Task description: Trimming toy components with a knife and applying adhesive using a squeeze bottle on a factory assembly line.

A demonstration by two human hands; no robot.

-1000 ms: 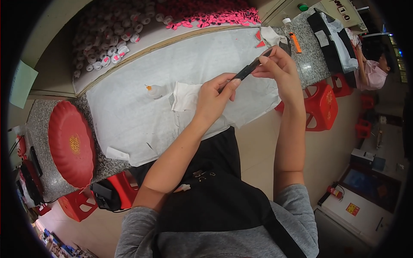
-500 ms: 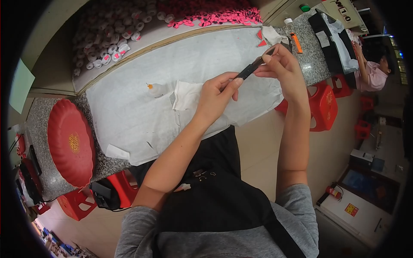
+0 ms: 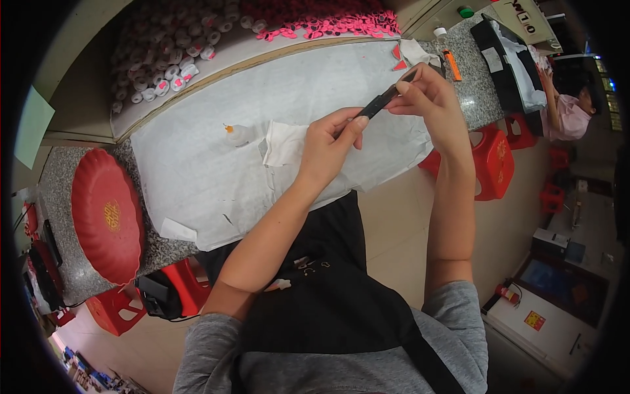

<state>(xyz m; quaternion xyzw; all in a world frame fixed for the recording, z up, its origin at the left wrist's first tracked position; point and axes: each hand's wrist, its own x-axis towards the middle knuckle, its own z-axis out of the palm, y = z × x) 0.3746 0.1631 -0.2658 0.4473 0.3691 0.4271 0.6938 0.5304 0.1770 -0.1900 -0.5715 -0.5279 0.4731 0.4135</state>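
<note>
Over the white sheet [image 3: 190, 184], a slim black tool [image 3: 375, 106] shaped like a cutter knife is held slantwise in the air. My left hand [image 3: 330, 148] wraps round its lower, thicker end. At its upper, thinner end my right hand [image 3: 426, 98] pinches the tip between thumb and fingers. Left of my left hand lies a crumpled white cloth or tissue [image 3: 285, 143], and beside that a small translucent bottle [image 3: 241, 135] with an orange tip lies on its side.
Piles of white round pieces [image 3: 174, 69] and pink pieces [image 3: 328, 26] fill the shelf behind the sheet. A red scalloped tray [image 3: 92, 243] stands at the left. An orange box cutter [image 3: 452, 65] and a black bin [image 3: 495, 59] are at the right, near another person [image 3: 572, 111].
Both hands stay almost in place on the black tool. Its angle and my right fingers at the tip have shifted slightly, and my left hand has edged up a little.
</note>
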